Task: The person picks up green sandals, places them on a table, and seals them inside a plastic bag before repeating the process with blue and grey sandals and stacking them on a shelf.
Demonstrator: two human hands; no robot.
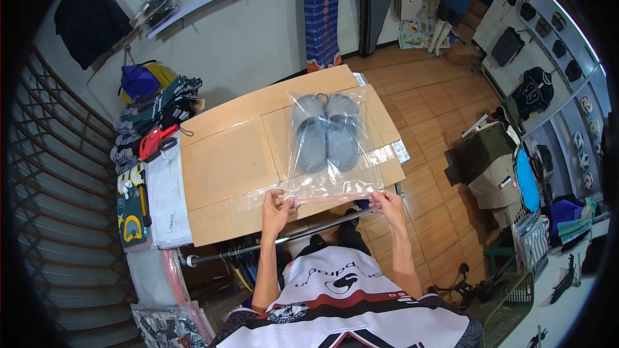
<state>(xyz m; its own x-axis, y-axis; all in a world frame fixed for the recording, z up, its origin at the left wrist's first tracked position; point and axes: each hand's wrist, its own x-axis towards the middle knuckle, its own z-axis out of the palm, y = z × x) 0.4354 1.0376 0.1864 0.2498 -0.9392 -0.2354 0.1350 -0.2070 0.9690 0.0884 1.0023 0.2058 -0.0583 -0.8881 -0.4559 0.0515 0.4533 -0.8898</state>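
Note:
A clear zip bag (pixel 332 183) lies on a flattened cardboard sheet (pixel 225 161), its red-edged opening facing me. Inside it a pair of grey sandals (pixel 326 135) rests side by side. My left hand (pixel 277 209) pinches the left end of the bag's zip edge. At the opposite end, my right hand (pixel 387 205) grips the right corner of the same edge between thumb and fingers. The edge is stretched nearly straight between both hands.
Left of the cardboard are a red tape dispenser (pixel 155 143), folded clothes (pixel 161 106) and a yellow-handled tool (pixel 134 227). A metal rail (pixel 303 235) with hangers runs below the near edge. A green plastic basket (pixel 503 309) stands at right.

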